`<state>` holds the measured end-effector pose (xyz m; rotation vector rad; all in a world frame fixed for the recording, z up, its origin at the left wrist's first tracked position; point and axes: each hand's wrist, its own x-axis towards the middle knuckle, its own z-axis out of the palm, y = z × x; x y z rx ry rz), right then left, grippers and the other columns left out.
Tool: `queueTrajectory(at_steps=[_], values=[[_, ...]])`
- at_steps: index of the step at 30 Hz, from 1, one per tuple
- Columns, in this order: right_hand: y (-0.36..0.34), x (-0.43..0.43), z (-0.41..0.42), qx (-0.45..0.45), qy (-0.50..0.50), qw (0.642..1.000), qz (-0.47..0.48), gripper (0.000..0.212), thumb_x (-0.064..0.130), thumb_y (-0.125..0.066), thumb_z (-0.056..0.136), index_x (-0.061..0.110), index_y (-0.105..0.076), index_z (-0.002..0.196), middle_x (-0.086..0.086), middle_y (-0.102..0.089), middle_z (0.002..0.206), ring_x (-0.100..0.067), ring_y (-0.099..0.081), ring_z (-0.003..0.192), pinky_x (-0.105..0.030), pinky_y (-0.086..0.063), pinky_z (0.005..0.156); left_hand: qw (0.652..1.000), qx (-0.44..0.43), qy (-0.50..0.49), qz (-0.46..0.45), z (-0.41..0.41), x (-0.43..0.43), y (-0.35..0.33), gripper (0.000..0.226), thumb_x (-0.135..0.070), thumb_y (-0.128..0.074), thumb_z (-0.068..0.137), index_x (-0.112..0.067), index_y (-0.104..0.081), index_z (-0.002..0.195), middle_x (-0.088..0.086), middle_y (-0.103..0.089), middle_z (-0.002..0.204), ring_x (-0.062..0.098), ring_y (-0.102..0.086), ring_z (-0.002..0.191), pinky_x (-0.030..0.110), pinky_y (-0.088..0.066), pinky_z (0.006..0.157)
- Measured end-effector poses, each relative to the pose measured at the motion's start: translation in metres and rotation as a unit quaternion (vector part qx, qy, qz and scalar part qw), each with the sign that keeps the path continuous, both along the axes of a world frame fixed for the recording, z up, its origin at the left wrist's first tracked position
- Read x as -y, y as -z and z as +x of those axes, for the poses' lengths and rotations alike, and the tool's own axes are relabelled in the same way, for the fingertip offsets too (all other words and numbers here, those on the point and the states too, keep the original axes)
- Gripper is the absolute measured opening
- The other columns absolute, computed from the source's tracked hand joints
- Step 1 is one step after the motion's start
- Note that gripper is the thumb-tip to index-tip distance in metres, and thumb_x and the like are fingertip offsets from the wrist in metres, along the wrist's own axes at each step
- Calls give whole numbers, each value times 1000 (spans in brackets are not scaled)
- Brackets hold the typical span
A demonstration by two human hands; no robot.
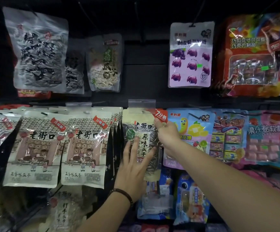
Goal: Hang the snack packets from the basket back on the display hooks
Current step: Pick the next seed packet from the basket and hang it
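While our left hand (132,166) lies spread on the seed packet (145,131), mid lower row, and our right hand (166,133) pinches its top right edge under the tag holder (141,103), we judge its hole may miss the hidden hook.

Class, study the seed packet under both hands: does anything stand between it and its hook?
The clear label holder at the hook's tip overlaps the top edge of the seed packet; whether its hole is on the hook is hidden. The left hand presses it and the right hand pinches it.
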<state>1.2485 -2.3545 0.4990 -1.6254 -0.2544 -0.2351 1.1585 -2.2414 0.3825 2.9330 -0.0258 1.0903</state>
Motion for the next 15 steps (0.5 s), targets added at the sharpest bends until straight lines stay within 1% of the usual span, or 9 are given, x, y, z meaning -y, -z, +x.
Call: queueTrajectory(at_steps=[1,3,5,6,8,10,11,13,15], values=[[3,0,3,2,9,999,-37,49,53,-60,103,13,-56,132,-8,-67,131,-32,-63,120,-49,-51,105,1000,-2,-7,0,7,1,0,124,-15,-74,67,-50,2,158,12,27,170,44,9,157,58,-46,112],[15,2,8,7,32,993,-117,44,52,-60,102,15,-58,123,-9,-69,119,-33,-67,109,-52,-57,98,1000,4,-19,-7,18,2,0,130,-10,-75,63,-48,5,159,13,23,171,46,4,157,58,-50,106],[27,3,14,18,49,984,-169,43,53,-59,102,14,-62,120,-10,-71,114,-34,-69,106,-50,-59,94,999,7,-30,-13,28,2,3,135,-8,-77,61,-48,6,160,14,19,171,47,2,157,58,-54,101],[30,3,17,24,57,981,-184,44,53,-58,103,13,-63,119,-10,-71,114,-34,-68,106,-46,-58,92,999,4,-33,-16,33,3,6,136,-8,-78,61,-48,7,160,15,17,172,47,0,156,58,-55,99],[29,1,23,30,69,977,-199,46,54,-57,103,9,-64,112,-11,-72,107,-31,-68,95,-38,-52,79,999,5,-42,-21,42,3,9,141,-7,-79,60,-47,12,160,16,14,172,48,-3,155,58,-57,95],[25,-2,27,33,86,975,-202,48,55,-56,104,9,-64,92,-8,-70,88,-22,-63,71,-35,-46,61,999,5,-46,-23,50,4,9,144,-4,-78,61,-48,21,156,15,18,171,49,-4,154,58,-56,95],[24,-4,28,35,98,974,-202,49,54,-57,104,11,-61,82,-6,-66,79,-18,-58,63,-33,-42,55,999,5,-46,-21,54,3,9,144,-3,-77,63,-48,25,154,15,21,171,49,-2,154,58,-55,97],[25,-4,27,37,105,971,-213,53,54,-57,104,12,-56,72,-3,-61,71,-16,-54,58,-32,-38,50,999,7,-48,-15,57,3,10,143,-2,-77,66,-49,23,156,15,22,170,49,-1,154,57,-55,98],[26,-1,26,39,91,970,-223,52,53,-57,104,7,-62,79,-7,-67,78,-21,-59,64,-34,-42,55,998,10,-58,-11,58,3,11,138,-6,-81,67,-48,13,159,17,17,171,49,-5,154,56,-56,96]])
